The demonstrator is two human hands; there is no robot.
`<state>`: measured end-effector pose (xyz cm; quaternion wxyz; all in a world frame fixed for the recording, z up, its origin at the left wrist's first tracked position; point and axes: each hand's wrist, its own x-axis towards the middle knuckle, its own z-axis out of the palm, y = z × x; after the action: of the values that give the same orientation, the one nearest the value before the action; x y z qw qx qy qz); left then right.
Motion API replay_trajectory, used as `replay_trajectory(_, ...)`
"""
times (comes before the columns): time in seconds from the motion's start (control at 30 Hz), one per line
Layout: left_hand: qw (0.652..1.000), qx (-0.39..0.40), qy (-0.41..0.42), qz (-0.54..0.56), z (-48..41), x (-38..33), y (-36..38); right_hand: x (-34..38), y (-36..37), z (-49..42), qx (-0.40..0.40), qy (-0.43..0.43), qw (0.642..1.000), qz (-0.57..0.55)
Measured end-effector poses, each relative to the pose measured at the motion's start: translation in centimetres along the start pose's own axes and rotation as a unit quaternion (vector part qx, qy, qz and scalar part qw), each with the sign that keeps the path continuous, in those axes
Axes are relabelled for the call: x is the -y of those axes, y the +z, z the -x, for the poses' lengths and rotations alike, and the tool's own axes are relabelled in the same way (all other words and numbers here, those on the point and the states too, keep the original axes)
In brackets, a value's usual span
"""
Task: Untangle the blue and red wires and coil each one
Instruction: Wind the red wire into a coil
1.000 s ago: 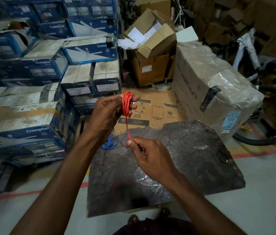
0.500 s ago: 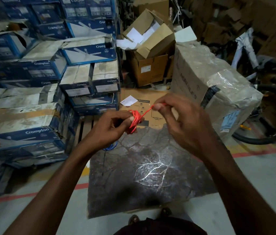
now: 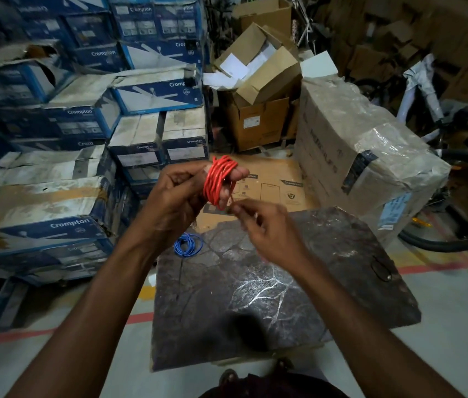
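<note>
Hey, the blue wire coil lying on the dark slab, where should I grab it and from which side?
Pinch the blue wire coil across its near-right arc, coming from above with the right hand. It lies flat near the slab's far-left corner, so a pinch across all its loops should keep them together. The left hand is wrapped in the red wire.

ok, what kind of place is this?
Likely a warehouse or stockroom: stacked blue-and-white Crompton cartons, open brown cardboard boxes, a plastic-wrapped carton and red line tape on the grey floor.
</note>
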<state>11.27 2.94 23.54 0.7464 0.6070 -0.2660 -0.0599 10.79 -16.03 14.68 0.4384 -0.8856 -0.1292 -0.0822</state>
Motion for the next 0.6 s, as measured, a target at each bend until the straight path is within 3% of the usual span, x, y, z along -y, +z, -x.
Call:
replay_trajectory(0.17,0.997,-0.08,-0.021,0.002,-0.2,1.8,-0.1,1.1,3.0,4.2,0.036,0.01,0.999,-0.028)
replay_trajectory(0.37,0.984,-0.166,-0.048,-0.04,-0.7,3.4,-0.7,3.5,1.4,7.7,0.057,-0.013,0.996,0.067)
replay_trajectory(0.5,0.972,-0.179,-0.033,-0.151,-0.6,4.4,0.0,6.5,-1.0,8.3,0.068,-0.048,0.989,0.12)
replay_trajectory(0.6,0.963,-0.153,-0.028,-0.221,-0.5,4.6,0.8,7.5,-3.6,7.3,0.024,-0.081,0.985,0.149)
